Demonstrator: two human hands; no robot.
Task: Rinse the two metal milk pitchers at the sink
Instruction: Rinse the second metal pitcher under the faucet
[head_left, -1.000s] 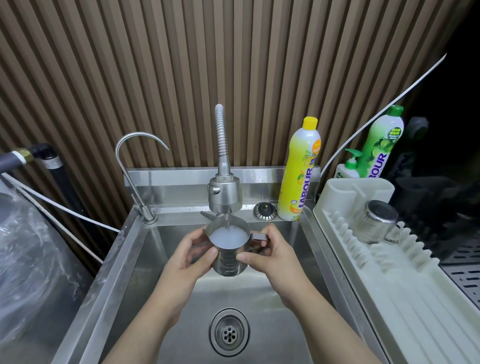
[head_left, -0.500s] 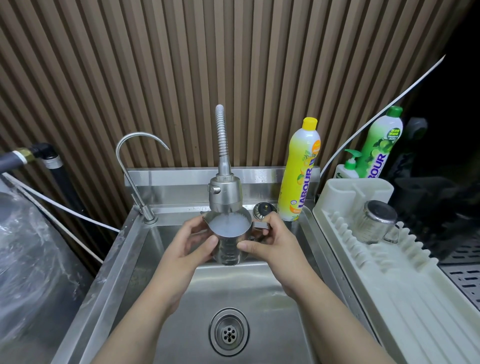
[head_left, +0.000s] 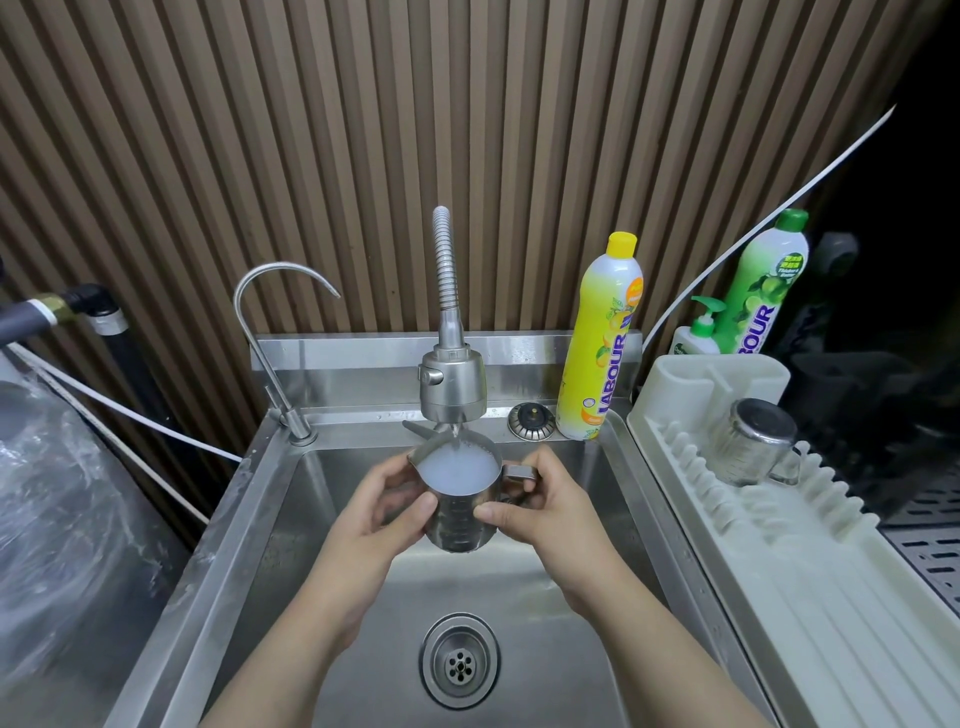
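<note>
A steel milk pitcher (head_left: 457, 525) is held upright over the sink basin (head_left: 524, 613), nearly full of cloudy white water. A thin stream falls into it from the spray tap head (head_left: 453, 387) just above. My left hand (head_left: 387, 512) wraps its left side. My right hand (head_left: 540, 499) grips its right side at the handle. A second metal pitcher (head_left: 753, 441) lies upside down on the white drying rack (head_left: 810, 582) at the right.
A thin curved tap (head_left: 270, 332) stands at the sink's back left corner. A yellow soap bottle (head_left: 600, 338), a sink plug (head_left: 530, 415), a small pump bottle (head_left: 698, 332) and a green bottle (head_left: 761, 286) line the back. The drain (head_left: 460, 660) is in the basin floor.
The pitcher went up close under the tap head and has come down a little. Its water level has risen close to the rim.
</note>
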